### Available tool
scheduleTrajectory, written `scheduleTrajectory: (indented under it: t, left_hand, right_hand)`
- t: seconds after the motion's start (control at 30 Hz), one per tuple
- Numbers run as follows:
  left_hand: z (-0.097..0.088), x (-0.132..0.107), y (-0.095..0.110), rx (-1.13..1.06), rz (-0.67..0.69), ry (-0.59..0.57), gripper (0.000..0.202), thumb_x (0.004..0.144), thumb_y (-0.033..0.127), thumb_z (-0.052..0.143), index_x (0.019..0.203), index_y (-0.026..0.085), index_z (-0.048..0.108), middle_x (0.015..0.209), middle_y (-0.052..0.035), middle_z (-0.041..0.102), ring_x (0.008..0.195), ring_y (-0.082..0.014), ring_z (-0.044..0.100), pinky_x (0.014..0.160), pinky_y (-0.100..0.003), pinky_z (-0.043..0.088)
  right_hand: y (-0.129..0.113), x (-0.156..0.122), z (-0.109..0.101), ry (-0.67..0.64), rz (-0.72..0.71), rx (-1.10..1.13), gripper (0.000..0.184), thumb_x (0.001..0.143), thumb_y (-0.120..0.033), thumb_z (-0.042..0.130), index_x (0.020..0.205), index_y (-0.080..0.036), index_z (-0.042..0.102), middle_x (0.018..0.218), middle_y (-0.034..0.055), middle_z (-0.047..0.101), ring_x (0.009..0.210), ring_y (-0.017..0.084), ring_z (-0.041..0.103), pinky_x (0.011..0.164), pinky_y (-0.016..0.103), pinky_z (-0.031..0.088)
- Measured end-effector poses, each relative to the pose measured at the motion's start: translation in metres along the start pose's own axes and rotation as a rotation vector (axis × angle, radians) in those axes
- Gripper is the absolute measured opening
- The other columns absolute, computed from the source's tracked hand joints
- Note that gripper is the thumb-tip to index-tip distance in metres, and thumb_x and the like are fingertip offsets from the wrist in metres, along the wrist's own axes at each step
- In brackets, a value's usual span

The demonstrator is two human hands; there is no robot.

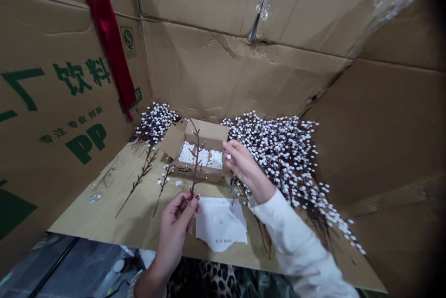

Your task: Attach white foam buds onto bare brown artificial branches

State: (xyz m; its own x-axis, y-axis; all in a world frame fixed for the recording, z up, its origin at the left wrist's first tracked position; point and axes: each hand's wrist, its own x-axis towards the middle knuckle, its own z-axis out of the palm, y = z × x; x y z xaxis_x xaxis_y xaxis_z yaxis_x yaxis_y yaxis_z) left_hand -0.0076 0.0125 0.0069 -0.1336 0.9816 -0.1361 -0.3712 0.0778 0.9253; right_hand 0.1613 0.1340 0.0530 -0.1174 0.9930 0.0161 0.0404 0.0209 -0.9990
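Note:
Between the fingers of my left hand (177,226) stands a bare brown artificial twig (197,161), held upright near its lower end. My right hand (245,163) pinches a small white berry (229,156) at the right edge of an open cardboard box (211,134). Inside that box lie many white berries (215,159), split into sections. Below the box, a torn sheet of white paper (223,228) rests on the cardboard surface, just right of my left hand. A short twig with a few white berries (163,179) lies left of the held one.
A thick pile of white-berried branches (278,158) spreads on the right, with a smaller bunch (155,124) at the back left. One bare branch (137,182) lies on the left. Cardboard walls (216,75) enclose the worktop; a red ribbon (111,38) hangs at left.

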Motion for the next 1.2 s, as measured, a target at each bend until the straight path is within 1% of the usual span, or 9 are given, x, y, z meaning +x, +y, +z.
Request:
scheduleTrajectory:
  t: [0.1,0.23,0.37,0.53,0.73,0.87,0.97,1.07,1.2]
  left_hand:
    - [0.002,0.002,-0.006,-0.026,-0.005,-0.018,0.028,0.072,0.042,0.073,0.078,0.016,0.065,0.063,0.0016,0.059,0.045,-0.0052,0.041,0.039,-0.013,0.03]
    - [0.004,0.001,-0.013,-0.062,-0.065,-0.012,0.027,0.072,0.04,0.074,0.079,0.016,0.064,0.061,0.0035,0.057,0.046,-0.0045,0.039,0.04,-0.012,0.03]
    - [0.003,-0.002,-0.016,-0.064,-0.1,0.01,0.031,0.069,0.043,0.075,0.078,0.016,0.063,0.058,0.0044,0.055,0.045,-0.0044,0.038,0.039,-0.012,0.028]
    - [0.001,-0.006,-0.02,-0.029,-0.12,0.007,0.033,0.068,0.045,0.075,0.079,0.017,0.062,0.055,0.0047,0.054,0.042,-0.005,0.036,0.037,-0.013,0.026]
    - [0.003,-0.009,-0.024,0.014,-0.133,-0.045,0.035,0.069,0.049,0.074,0.076,0.017,0.061,0.05,0.0053,0.052,0.042,-0.006,0.037,0.038,-0.014,0.027]
    - [0.005,-0.011,-0.028,0.041,-0.135,-0.07,0.037,0.069,0.051,0.073,0.075,0.017,0.062,0.048,0.005,0.052,0.041,-0.0066,0.037,0.037,-0.015,0.026]
    - [0.006,-0.014,-0.029,0.055,-0.151,-0.099,0.036,0.068,0.05,0.074,0.073,0.016,0.064,0.049,0.0032,0.055,0.041,-0.0072,0.04,0.037,-0.016,0.028]
    - [0.009,-0.016,-0.028,0.076,-0.138,-0.105,0.03,0.067,0.044,0.076,0.069,0.016,0.065,0.05,0.0016,0.059,0.043,-0.0086,0.045,0.039,-0.017,0.032]
    - [0.012,-0.018,-0.023,0.104,-0.099,-0.107,0.021,0.064,0.034,0.077,0.062,0.016,0.066,0.05,0.001,0.061,0.047,-0.0112,0.052,0.046,-0.019,0.04]
  right_hand:
    - [-0.001,-0.047,0.013,-0.03,0.035,0.268,0.028,0.084,-0.046,0.057,0.077,-0.02,0.048,0.064,-0.0079,0.043,0.044,0.004,0.024,0.041,0.016,0.028]
    - [0.017,-0.091,0.029,-0.115,0.333,1.057,0.005,0.085,-0.019,0.061,0.085,-0.017,0.057,0.067,-0.0065,0.048,0.043,0.002,0.027,0.04,0.011,0.027]
    - [0.041,-0.109,0.038,-0.063,0.445,1.272,0.006,0.082,-0.017,0.065,0.084,-0.016,0.059,0.071,-0.0032,0.052,0.048,0.004,0.036,0.041,0.012,0.031]
    - [0.054,-0.118,0.04,0.035,0.437,1.227,0.01,0.076,-0.018,0.069,0.084,-0.017,0.062,0.074,-0.0002,0.055,0.055,0.008,0.043,0.045,0.017,0.038]
    - [0.056,-0.127,0.04,0.13,0.448,1.174,0.028,0.06,-0.007,0.077,0.085,-0.017,0.065,0.08,0.0022,0.06,0.058,0.007,0.045,0.047,0.015,0.039]
    - [0.059,-0.132,0.048,0.246,0.377,1.0,0.027,0.062,-0.026,0.083,0.077,-0.017,0.063,0.074,-0.0002,0.059,0.048,0.002,0.031,0.04,0.012,0.026]
    - [0.062,-0.134,0.057,0.303,0.282,0.819,0.036,0.068,-0.047,0.077,0.069,-0.017,0.057,0.055,-0.0067,0.048,0.042,0.002,0.021,0.038,0.013,0.018]
    - [0.062,-0.136,0.064,0.34,0.218,0.681,0.042,0.07,-0.058,0.071,0.068,-0.019,0.053,0.045,-0.0116,0.032,0.041,0.003,0.019,0.039,0.015,0.02]
    - [0.062,-0.139,0.07,0.363,0.203,0.61,0.041,0.07,-0.056,0.072,0.075,-0.022,0.05,0.052,-0.0108,0.037,0.042,0.004,0.025,0.041,0.015,0.022]
